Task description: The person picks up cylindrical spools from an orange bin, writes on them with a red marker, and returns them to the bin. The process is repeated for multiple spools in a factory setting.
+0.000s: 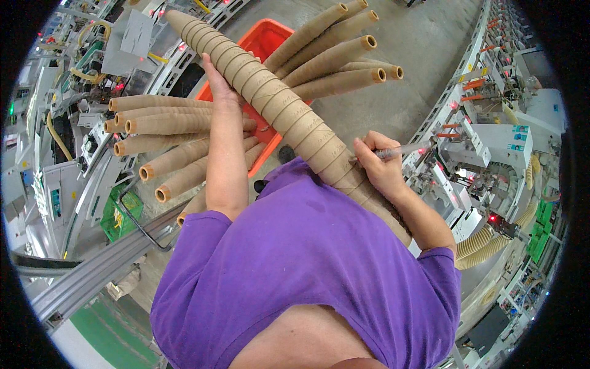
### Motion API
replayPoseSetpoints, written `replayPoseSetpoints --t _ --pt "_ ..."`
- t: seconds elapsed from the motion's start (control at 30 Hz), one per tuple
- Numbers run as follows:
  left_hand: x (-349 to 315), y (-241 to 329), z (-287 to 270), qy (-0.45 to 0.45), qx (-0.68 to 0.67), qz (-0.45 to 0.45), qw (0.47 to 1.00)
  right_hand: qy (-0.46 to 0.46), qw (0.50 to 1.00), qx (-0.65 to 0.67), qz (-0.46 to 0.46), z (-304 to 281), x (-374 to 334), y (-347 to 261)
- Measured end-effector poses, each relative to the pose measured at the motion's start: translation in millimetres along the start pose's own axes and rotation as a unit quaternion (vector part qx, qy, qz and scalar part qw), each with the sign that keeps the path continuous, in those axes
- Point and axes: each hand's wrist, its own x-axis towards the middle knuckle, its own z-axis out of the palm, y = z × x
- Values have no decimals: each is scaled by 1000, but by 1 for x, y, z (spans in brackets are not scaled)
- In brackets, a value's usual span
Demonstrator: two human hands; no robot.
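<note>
A long stack of nested brown paper cones [279, 106] slants across my front, from the upper left down to my right arm. My left hand [221, 80] supports it from the left side near its far end, the thumb along the edge and the other fingers mostly hidden behind it. In my right hand [382, 165] a pen [404, 149] with a clear barrel is pinched, its tip at the surface of a cone near the lower end. Small handwritten marks run along the cones above the pen tip.
An orange crate [265, 27] stands on the floor beyond the stack. More cone stacks [326, 58] lean out of it to the right, and several others [175, 157] spread to the left. Machines [491, 144] line both sides, with a metal rail [101, 270] at lower left and a green crate [117, 215].
</note>
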Motion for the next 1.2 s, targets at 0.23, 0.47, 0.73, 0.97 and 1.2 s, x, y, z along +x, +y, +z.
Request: replayPoseSetpoints --t 0.23,0.47,0.73,0.97,1.2 --pt "-1 -2 2 12 8 12 1000 -4 999 28 30 -3 1 1" --pt "-1 -1 5 8 -14 -8 1000 20 989 102 109 -1 3 -5" --pt "4 5 -5 -15 23 20 999 -13 999 37 32 -10 -4 -8" --pt "1 3 -4 35 16 24 999 -73 997 -2 -17 -15 -11 -10" --pt "-2 5 -3 33 6 14 999 -33 999 27 26 -14 -15 -2"
